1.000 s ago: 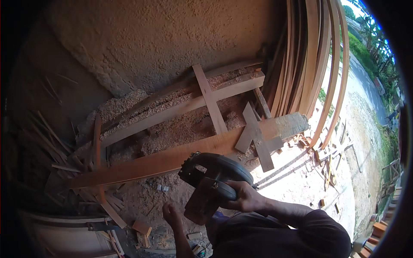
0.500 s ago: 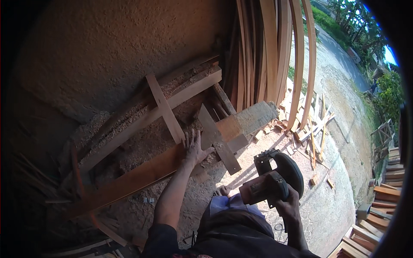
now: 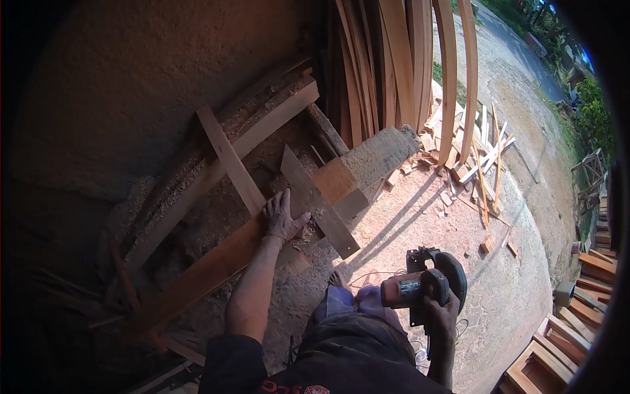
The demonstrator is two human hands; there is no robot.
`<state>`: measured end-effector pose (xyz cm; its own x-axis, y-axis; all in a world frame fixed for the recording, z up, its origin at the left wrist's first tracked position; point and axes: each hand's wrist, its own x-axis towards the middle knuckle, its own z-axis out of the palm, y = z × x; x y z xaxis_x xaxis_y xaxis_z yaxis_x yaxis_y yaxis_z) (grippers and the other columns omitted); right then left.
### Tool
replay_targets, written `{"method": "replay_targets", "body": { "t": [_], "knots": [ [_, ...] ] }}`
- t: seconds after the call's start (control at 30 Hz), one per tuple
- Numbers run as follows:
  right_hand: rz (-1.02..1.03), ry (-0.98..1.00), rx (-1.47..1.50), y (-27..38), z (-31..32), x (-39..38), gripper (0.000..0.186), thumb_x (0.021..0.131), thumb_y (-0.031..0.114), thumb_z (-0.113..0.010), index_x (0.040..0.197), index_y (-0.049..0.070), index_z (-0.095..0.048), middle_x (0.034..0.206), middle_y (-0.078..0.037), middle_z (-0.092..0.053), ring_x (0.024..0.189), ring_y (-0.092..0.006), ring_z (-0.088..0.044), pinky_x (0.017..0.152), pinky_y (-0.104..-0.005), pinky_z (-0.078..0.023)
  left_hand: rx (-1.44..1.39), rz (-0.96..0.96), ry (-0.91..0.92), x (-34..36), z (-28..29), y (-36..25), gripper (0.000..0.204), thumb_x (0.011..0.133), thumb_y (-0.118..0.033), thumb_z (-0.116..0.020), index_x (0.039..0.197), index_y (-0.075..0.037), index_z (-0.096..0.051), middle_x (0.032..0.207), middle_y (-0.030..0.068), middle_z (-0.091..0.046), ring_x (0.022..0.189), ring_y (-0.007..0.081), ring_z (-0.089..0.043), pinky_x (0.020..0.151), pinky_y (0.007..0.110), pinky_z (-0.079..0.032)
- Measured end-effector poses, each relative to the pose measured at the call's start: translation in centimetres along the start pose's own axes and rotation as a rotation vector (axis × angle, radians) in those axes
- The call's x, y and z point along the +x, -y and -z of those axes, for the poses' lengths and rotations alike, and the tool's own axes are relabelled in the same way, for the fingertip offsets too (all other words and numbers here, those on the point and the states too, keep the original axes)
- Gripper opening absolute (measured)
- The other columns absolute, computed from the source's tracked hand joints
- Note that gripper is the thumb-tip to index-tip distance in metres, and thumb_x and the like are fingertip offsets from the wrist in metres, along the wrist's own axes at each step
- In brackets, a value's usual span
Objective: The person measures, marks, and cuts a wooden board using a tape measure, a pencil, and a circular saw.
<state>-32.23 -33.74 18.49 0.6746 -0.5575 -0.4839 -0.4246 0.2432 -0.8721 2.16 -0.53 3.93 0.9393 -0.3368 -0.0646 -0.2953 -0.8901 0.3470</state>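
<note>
My left hand (image 3: 282,217) lies with fingers stretched on a flat, dull wooden piece with a pointed end (image 3: 314,197). That piece crosses a long reddish-brown plank (image 3: 203,266), which slopes from lower left toward upper right. My right hand (image 3: 445,314) grips the handle of a circular saw (image 3: 453,272), held off the plank at my right side. A light wooden strip (image 3: 230,161) reaches from a thick beam (image 3: 279,118) to near my left fingertips. The saw's blade edge cannot be made out.
Tall boards (image 3: 394,65) lean at the back beside a rough wall (image 3: 164,65). Scrap sticks (image 3: 489,164) and sawdust lie on the floor at right. Wooden frames (image 3: 551,354) are stacked at lower right. A cable (image 3: 462,328) hangs near the saw.
The view has shifted, so the bench and boards sit further up and left. The saw is lower and turned slightly in my right hand. My left hand stays on the flat piece.
</note>
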Motion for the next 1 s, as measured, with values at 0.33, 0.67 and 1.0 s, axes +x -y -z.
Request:
{"method": "replay_targets", "body": {
  "t": [0.33, 0.67, 1.0],
  "knots": [
    [-0.186, 0.096, -0.196, 0.8, -2.5, 4.1, 0.021, 0.093, 0.019, -0.073, 0.107, 0.003, -0.072, 0.082, 0.001, -0.066, 0.067, -0.0075, -0.061, 0.059, -0.0256, -0.048, -0.115, 0.125, 0.141, 1.4, 2.3, -0.2, 0.113, 0.070, -0.059, -0.079, 0.158, -0.009, -0.028, 0.159, 0.0178, -0.034, 0.146, 0.0391, -0.029, 0.122, 0.055, -0.015],
    [-0.282, 0.118, -0.361, -1.5, -4.2, 7.2, 0.021, 0.087, 0.013, -0.073, 0.104, 0.002, -0.071, 0.078, 0.000, -0.066, 0.064, -0.0071, -0.059, 0.057, -0.0250, -0.047, -0.161, 0.150, 0.180, 0.9, 2.6, -0.6, 0.112, 0.070, -0.054, -0.084, 0.158, -0.012, -0.029, 0.157, 0.0170, -0.036, 0.145, 0.0380, -0.031, 0.121, 0.056, -0.017],
    [-0.308, 0.152, -0.295, -2.1, -5.4, 8.3, 0.028, 0.078, 0.007, -0.071, 0.105, 0.000, -0.068, 0.076, -0.003, -0.065, 0.061, -0.0102, -0.060, 0.054, -0.0272, -0.048, -0.122, -0.048, -0.046, -0.1, 1.2, 0.2, 0.106, 0.079, -0.059, -0.075, 0.158, -0.009, -0.026, 0.162, 0.0222, -0.026, 0.149, 0.0434, -0.025, 0.121, 0.063, -0.012]
  ]
}}
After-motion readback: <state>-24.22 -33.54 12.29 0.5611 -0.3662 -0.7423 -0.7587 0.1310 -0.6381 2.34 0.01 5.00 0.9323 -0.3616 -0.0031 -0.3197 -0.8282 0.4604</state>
